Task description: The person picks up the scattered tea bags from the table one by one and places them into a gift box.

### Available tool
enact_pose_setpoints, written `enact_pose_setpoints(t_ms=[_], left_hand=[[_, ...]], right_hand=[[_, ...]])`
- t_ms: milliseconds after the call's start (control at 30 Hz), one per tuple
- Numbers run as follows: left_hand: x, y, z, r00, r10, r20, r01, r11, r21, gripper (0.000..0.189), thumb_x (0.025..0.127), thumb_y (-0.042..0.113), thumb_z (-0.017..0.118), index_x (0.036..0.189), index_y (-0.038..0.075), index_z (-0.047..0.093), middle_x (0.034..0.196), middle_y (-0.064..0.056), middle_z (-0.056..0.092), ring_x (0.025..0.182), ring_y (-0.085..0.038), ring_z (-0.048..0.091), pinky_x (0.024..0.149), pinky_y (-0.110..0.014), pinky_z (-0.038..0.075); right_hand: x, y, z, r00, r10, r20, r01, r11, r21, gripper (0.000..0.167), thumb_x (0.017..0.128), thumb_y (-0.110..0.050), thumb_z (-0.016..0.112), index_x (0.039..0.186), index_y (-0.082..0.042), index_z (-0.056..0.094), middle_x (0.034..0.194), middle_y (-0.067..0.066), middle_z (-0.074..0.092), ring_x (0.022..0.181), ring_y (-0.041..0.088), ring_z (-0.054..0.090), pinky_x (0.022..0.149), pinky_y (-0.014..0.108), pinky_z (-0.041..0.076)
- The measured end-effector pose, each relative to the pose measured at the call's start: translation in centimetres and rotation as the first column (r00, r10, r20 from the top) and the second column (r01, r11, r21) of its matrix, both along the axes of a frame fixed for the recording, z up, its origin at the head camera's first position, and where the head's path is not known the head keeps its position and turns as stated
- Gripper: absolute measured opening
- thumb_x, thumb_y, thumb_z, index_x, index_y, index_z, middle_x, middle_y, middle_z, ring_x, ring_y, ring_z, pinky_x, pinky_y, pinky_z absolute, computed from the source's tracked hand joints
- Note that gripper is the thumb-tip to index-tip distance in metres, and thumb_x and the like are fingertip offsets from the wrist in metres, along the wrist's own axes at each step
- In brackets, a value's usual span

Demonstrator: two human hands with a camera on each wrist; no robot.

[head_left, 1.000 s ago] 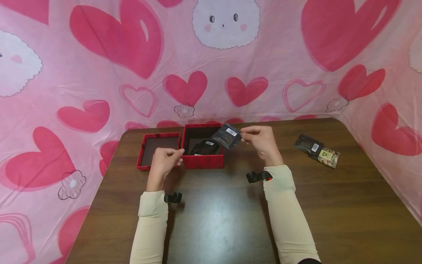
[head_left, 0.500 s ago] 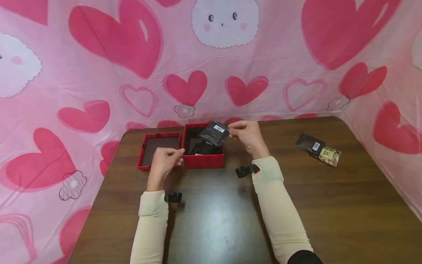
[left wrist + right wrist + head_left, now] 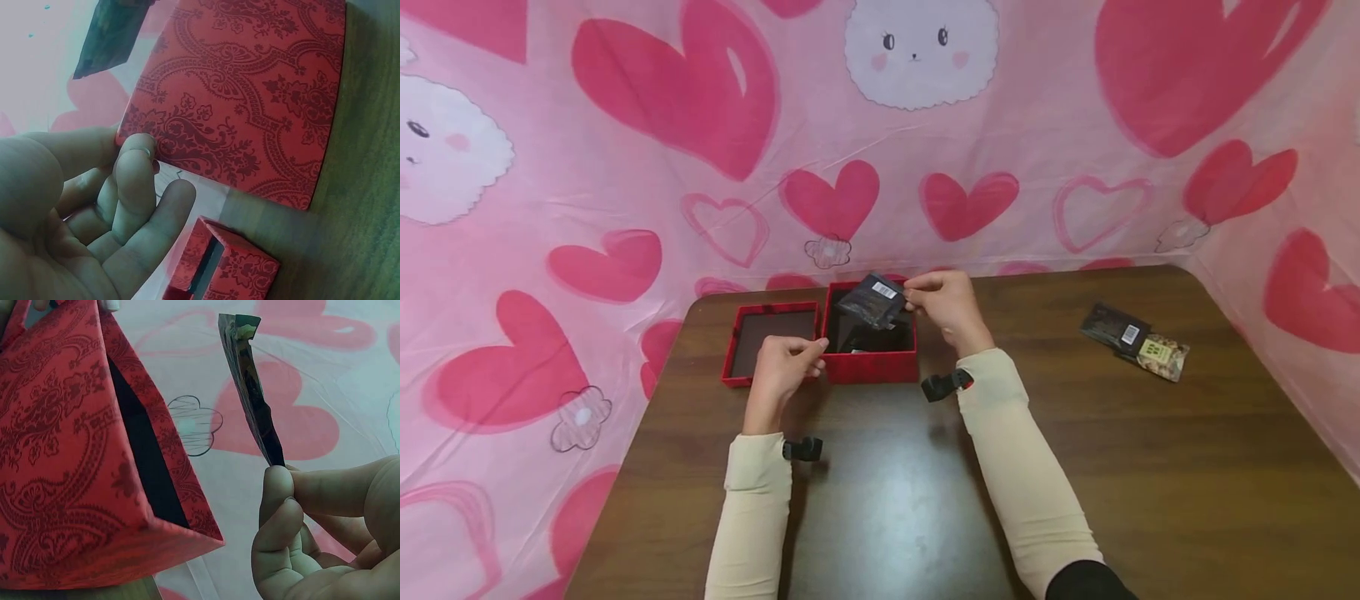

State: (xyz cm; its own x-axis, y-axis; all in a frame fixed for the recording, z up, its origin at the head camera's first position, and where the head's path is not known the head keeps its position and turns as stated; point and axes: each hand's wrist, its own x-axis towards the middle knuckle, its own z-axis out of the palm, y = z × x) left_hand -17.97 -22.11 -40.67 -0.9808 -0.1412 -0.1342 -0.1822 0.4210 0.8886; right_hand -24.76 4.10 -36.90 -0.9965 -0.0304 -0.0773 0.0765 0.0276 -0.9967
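My right hand (image 3: 949, 310) pinches a black packet (image 3: 872, 300) with a white barcode label by its right edge, holding it above a red box (image 3: 872, 369). In the right wrist view the held packet (image 3: 253, 394) appears edge-on between thumb and forefinger, apart from the patterned box (image 3: 69, 456). Another black packet (image 3: 876, 338) lies inside the box, partly hidden by its front wall. At the box's front left corner my left hand (image 3: 781, 371) grips the rim between thumb and forefinger; the left wrist view shows those fingertips at the box corner (image 3: 231, 94).
Left of the box lies its red lid (image 3: 771, 329), dark inside facing up, partly behind the left hand. Farther right on the wooden table (image 3: 880, 500) are a black barcoded packet (image 3: 1116, 325) and an overlapping one with a yellowish label (image 3: 1163, 357). A heart-patterned cloth (image 3: 970, 142) hangs behind.
My right hand has carried the black packet leftward, from the box's right edge to over its opening. The left hand has stayed at the box corner. The head view has shifted slightly.
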Motion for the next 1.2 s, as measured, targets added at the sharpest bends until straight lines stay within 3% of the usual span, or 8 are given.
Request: enact_pose_setpoints(t_ms=[133,333,533,700,933,1200], left_hand=[[0.0,0.1,0.0,1.0,0.0,0.005,0.0,1.0,-0.002,0.031,0.092,0.028,0.076,0.099,-0.003,0.078,0.074,-0.012,0.072,0.073,-0.035,0.072,0.074,-0.04,0.057],[0.0,0.2,-0.1,1.0,0.001,-0.005,-0.001,1.0,-0.006,0.028,0.092,0.027,0.076,0.095,-0.001,0.079,0.075,-0.012,0.072,0.069,-0.029,0.071,0.069,-0.031,0.056],[0.0,0.2,0.2,1.0,0.002,-0.01,-0.002,1.0,-0.002,0.027,0.092,0.027,0.077,0.093,0.0,0.079,0.074,-0.012,0.072,0.073,-0.034,0.072,0.072,-0.031,0.056],[0.0,0.2,0.0,1.0,0.008,-0.005,-0.008,1.0,-0.008,0.026,0.092,0.026,0.077,0.092,0.0,0.079,0.073,-0.011,0.072,0.066,-0.025,0.071,0.071,-0.03,0.055],[0.0,0.1,-0.1,1.0,-0.007,-0.002,0.007,1.0,-0.013,0.029,0.093,0.027,0.076,0.098,-0.002,0.078,0.074,-0.011,0.072,0.065,-0.023,0.071,0.07,-0.029,0.055],[0.0,-0.1,0.0,1.0,-0.011,0.022,0.012,1.0,-0.014,0.029,0.093,0.027,0.075,0.099,-0.002,0.078,0.075,-0.011,0.073,0.07,-0.027,0.071,0.075,-0.032,0.054]], right_hand=[[0.0,-0.1,0.0,1.0,-0.004,0.016,0.004,1.0,0.006,0.015,0.091,0.003,0.07,0.105,0.009,0.074,0.091,0.016,0.071,0.064,0.017,0.066,0.062,0.026,0.055],[0.2,0.8,-0.5,0.995,0.079,0.064,-0.081,0.996,0.031,0.023,0.092,-0.002,0.071,0.113,0.009,0.071,0.106,0.026,0.069,0.071,0.024,0.07,0.071,0.035,0.058],[0.1,2.0,-1.1,0.998,0.039,0.04,-0.041,0.998,0.054,0.021,0.093,-0.002,0.071,0.111,0.009,0.072,0.099,0.024,0.071,0.079,0.032,0.071,0.073,0.039,0.059],[0.4,3.2,-1.1,0.999,0.032,0.015,-0.033,0.997,0.068,0.021,0.093,-0.002,0.07,0.11,0.01,0.072,0.098,0.023,0.071,0.086,0.039,0.07,0.076,0.041,0.058],[0.6,6.1,-1.0,1.0,-0.013,0.001,0.013,0.996,0.088,0.022,0.092,-0.002,0.072,0.109,0.012,0.071,0.092,0.017,0.073,0.074,0.024,0.071,0.066,0.028,0.056],[0.7,9.3,-0.7,0.998,-0.05,-0.039,0.054,0.991,0.121,0.024,0.093,-0.004,0.071,0.111,0.012,0.07,0.096,0.015,0.071,0.073,0.017,0.071,0.071,0.031,0.058]])
